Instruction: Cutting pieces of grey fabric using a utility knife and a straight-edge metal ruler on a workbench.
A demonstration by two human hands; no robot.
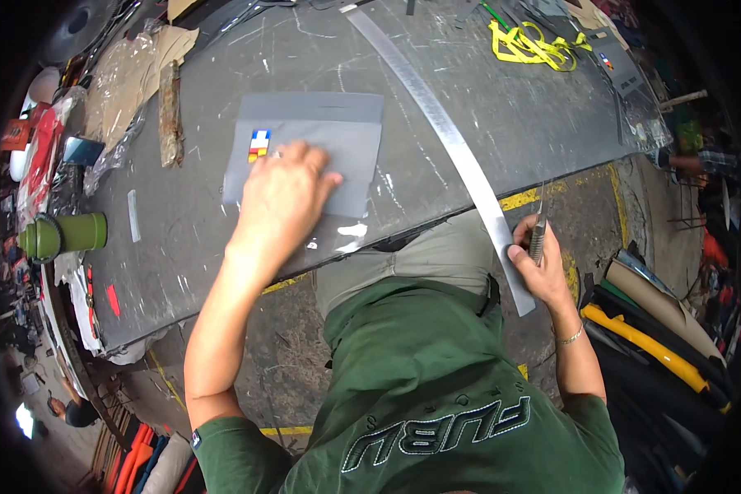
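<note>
My left hand point(286, 188) rests on a grey rectangular sheet piece point(350, 152) on the dark table, fingers bent and thumb apart, gripping nothing. Beside its fingertips a small label point(259, 146) in blue, white, red and yellow sits on the grey piece. At the table's near edge, my right hand point(542, 262) is closed around a long metal ruler point(436, 115) and a thin-bladed craft knife point(538, 235). The ruler's far end reaches over the table, its near end hangs past the edge, and the blade points away from me.
The scuffed table point(198, 247) carries a green bottle point(82, 232), a wooden strip point(171, 115), yellow strap point(527, 45) and another labelled grey piece point(622, 70). Brown paper and plastic point(123, 90) lie far left. Material rolls point(650, 346) stand right. Other people are at both sides.
</note>
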